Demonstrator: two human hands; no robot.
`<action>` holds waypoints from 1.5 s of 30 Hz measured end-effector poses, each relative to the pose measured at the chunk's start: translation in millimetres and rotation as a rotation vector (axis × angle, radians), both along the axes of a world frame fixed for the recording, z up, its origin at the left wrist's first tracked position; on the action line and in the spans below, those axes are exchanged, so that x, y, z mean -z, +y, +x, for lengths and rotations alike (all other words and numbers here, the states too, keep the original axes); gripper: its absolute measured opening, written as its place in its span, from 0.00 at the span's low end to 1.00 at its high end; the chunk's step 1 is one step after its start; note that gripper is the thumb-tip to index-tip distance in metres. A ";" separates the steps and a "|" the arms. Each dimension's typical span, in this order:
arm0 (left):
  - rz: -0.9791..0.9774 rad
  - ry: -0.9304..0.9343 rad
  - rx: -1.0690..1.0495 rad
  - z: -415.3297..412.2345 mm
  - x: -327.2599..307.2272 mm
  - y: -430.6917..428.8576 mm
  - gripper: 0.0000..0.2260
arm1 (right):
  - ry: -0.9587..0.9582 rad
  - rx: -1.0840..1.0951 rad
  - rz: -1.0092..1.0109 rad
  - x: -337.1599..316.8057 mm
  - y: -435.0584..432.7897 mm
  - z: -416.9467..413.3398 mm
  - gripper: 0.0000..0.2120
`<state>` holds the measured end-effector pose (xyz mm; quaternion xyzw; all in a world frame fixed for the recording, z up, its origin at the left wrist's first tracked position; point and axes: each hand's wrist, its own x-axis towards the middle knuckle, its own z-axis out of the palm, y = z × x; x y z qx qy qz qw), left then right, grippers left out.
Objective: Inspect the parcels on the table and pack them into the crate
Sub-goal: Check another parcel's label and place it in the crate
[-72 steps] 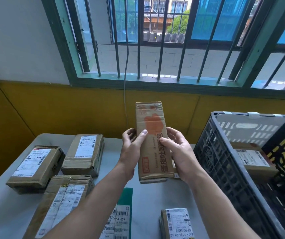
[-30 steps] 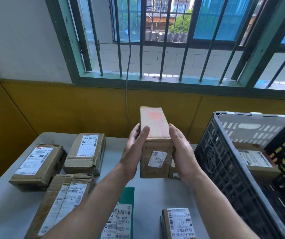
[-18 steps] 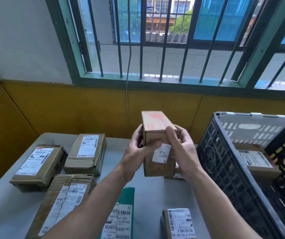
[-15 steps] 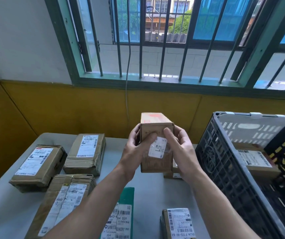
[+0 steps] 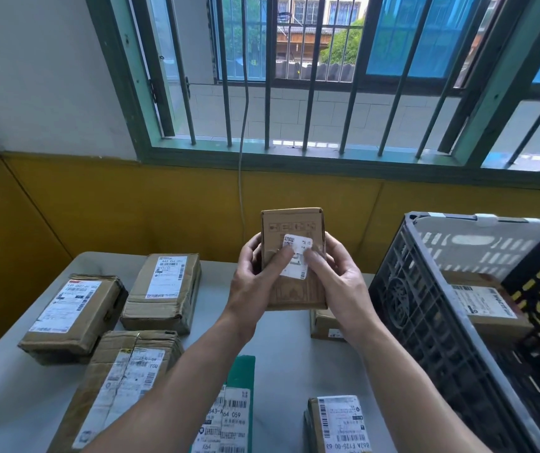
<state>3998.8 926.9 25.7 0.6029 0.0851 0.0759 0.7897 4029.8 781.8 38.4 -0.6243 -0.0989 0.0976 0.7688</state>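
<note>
I hold a small brown cardboard parcel (image 5: 291, 230) upright above the table, its face with a white sticker turned toward me. My left hand (image 5: 255, 282) grips its left side, thumb on the sticker. My right hand (image 5: 337, 282) grips its right side, thumb also on the sticker. To the right stands a dark plastic crate (image 5: 425, 305) with one labelled parcel (image 5: 484, 305) inside. More labelled parcels lie on the grey table (image 5: 288, 354): one at far left (image 5: 72, 315), one behind it (image 5: 164, 289), and a long one in front (image 5: 125, 380).
A green-edged parcel (image 5: 232, 410) and a small labelled box (image 5: 337, 426) lie near the front edge. Another small box (image 5: 324, 325) sits under my right hand beside the crate. A yellow wall and a barred window run behind the table.
I have turned the held parcel in both hands: its long orange-printed face faced me, then an end with a sticker, now a printed side with the sticker. Both thumbs moved onto the sticker.
</note>
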 end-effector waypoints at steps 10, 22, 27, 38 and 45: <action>0.035 -0.069 0.038 1.4 2.0 4.9 0.26 | -0.006 0.103 -0.006 0.0 3.0 -0.9 0.24; 0.029 -0.078 0.105 -0.1 -2.7 6.9 0.36 | -0.070 0.152 -0.016 -0.6 2.7 -3.6 0.12; 0.054 -0.100 0.065 -0.2 -3.4 7.0 0.28 | -0.088 0.017 0.004 -2.1 1.9 -4.9 0.27; 0.086 -0.093 0.044 -5.3 -7.7 2.3 0.33 | -0.141 0.051 0.021 1.5 -1.6 3.0 0.30; 0.142 -0.113 0.036 -4.1 4.0 5.4 0.35 | -0.146 0.068 0.030 3.1 -1.8 4.8 0.29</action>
